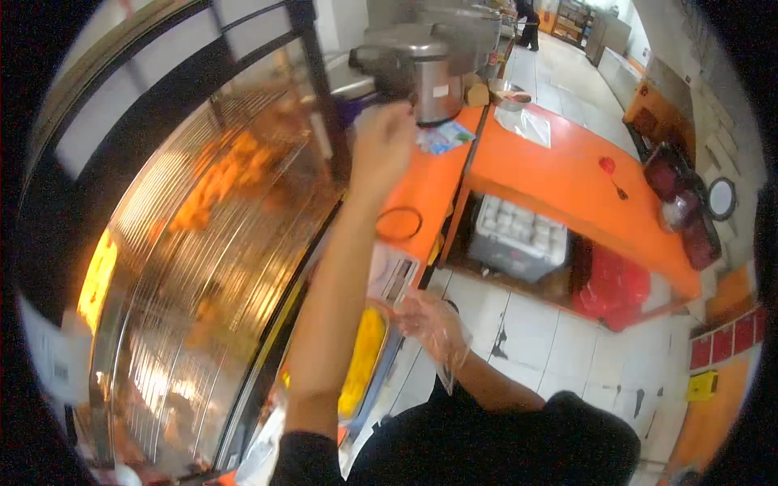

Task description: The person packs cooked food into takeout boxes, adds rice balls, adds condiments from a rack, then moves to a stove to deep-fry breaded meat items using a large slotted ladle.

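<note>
My left hand (pixel 383 136) is stretched forward, blurred, beside a steel pot-like appliance (pixel 437 85) with a black handle; whether it touches or holds anything is unclear. My right hand (pixel 428 325), in a clear plastic glove, is near a pale flat device (pixel 394 273) on the orange counter, perhaps a scale; the fingers' hold cannot be made out. Below that device, a metal tray holds yellow food (pixel 363 361). A dark ring (pixel 399 223) lies on the counter between the hands. Left of my arms stands a lit display case with wire racks (pixel 237 243) and fried food (pixel 222 176).
An orange counter (pixel 565 164) extends right, bearing a clear plastic bag (pixel 524 126), a metal bowl (pixel 509 94) and a red utensil (pixel 608 165). Beneath are a crate of white items (pixel 516 237) and red plastic bags (pixel 614 288). A person (pixel 527 25) stands far back.
</note>
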A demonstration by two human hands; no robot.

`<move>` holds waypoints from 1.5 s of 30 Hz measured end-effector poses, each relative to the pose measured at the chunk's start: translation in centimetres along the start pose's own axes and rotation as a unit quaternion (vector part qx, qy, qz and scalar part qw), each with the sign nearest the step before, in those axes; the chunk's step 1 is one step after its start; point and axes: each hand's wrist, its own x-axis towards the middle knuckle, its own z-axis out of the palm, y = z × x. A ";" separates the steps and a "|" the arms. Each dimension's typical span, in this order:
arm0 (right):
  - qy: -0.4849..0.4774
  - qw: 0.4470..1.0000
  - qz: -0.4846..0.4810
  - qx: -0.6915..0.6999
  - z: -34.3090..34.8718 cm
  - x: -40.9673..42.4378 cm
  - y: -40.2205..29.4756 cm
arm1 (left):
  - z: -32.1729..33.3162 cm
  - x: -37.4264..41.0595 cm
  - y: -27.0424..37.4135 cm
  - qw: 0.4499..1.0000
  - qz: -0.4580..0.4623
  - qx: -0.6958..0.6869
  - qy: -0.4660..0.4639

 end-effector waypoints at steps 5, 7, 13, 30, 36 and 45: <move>0.034 0.994 -0.007 -0.107 -4.7 9.6 -9.5 | 2.5 22.0 -10.4 0.907 0.072 0.406 0.085; 0.075 0.993 0.005 -0.092 -7.5 13.1 -13.1 | 3.3 25.1 -9.9 0.922 0.041 0.382 0.050; 0.018 0.992 0.072 -0.099 -8.8 23.0 -21.6 | 2.3 32.1 -6.7 0.982 -0.138 0.086 0.101; 0.012 0.999 0.033 -0.028 -10.3 35.0 -28.2 | 4.8 31.7 -4.4 0.945 -0.123 0.271 0.133; 0.103 0.984 -0.099 0.103 -7.1 38.1 -29.2 | 12.4 17.1 -7.3 0.906 0.031 0.390 0.162; 0.011 0.972 -0.058 -0.227 -1.0 32.2 -23.8 | 16.4 3.1 -16.1 0.879 -0.163 0.389 0.222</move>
